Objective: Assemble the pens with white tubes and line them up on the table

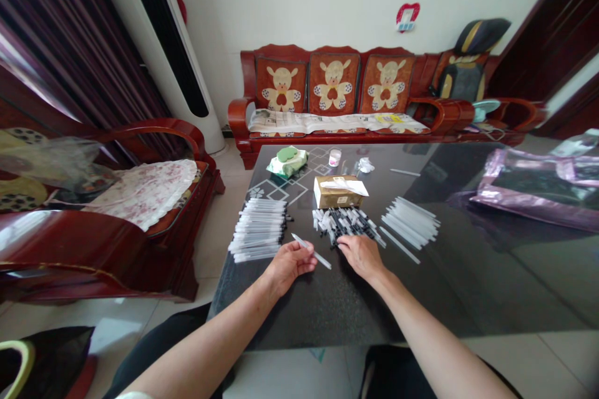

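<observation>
Between the thumb and fingers of my left hand is a pale pen barrel, slanted, with a pointed tip at its upper left end. My right hand reaches to the near edge of a heap of black and clear pen caps; its fingertips are curled there, and what they pinch is hidden. Left of my left hand lies a neat stack of white pens with dark ends. To the right of the heap is a pile of translucent white tubes, with one tube apart in front.
On the dark table behind the heap stands a tissue box. Farther back are a green wipes pack, a small white jar, crumpled white plastic and a thin stick. A purple-edged plastic bag lies at the right.
</observation>
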The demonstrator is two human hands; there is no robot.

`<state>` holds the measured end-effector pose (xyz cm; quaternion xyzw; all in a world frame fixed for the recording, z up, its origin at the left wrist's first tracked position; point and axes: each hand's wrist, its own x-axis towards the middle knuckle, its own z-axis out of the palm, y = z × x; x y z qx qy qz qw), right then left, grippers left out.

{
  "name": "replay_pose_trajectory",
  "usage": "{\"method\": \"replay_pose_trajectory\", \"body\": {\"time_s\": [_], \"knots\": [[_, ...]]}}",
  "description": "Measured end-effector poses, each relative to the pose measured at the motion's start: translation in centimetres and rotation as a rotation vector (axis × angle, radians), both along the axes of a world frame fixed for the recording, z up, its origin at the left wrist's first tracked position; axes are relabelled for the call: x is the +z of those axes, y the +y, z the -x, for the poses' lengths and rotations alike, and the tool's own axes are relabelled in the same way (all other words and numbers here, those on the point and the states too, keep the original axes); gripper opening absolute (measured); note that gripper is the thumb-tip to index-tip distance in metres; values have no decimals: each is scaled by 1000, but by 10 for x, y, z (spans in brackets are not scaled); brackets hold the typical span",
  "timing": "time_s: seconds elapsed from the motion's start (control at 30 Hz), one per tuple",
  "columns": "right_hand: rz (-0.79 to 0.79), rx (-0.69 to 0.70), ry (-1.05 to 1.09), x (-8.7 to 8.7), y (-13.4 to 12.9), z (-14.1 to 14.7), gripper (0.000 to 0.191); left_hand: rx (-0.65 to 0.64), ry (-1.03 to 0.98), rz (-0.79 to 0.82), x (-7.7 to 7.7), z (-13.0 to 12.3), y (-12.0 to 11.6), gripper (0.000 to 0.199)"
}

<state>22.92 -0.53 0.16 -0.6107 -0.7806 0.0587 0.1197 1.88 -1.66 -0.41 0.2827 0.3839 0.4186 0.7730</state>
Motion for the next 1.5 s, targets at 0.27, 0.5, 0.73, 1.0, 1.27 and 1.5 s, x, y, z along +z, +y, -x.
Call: {"method": "replay_pose_trajectory", "body": {"time_s": [0.27,0.5,0.73,1.0,1.27,1.5], "knots": [[14,-59,-57,-1,2,7,18,44,-39,5,4,3,3,11],[146,49,662,4,-19,15,11,184,-45,-1,7,7,12,10],[180,61,822,5,-26,28,10,194,-47,-16,5,8,12,12],[163,64,778,7,-26,29,9,184,-20,-57,1,7,11,14],[144,87,724,10,-26,28,6,160,13,-102,3,4,9,18],[142,90,663,11,-27,28,9,159,75,-163,5,3,7,24]]}}
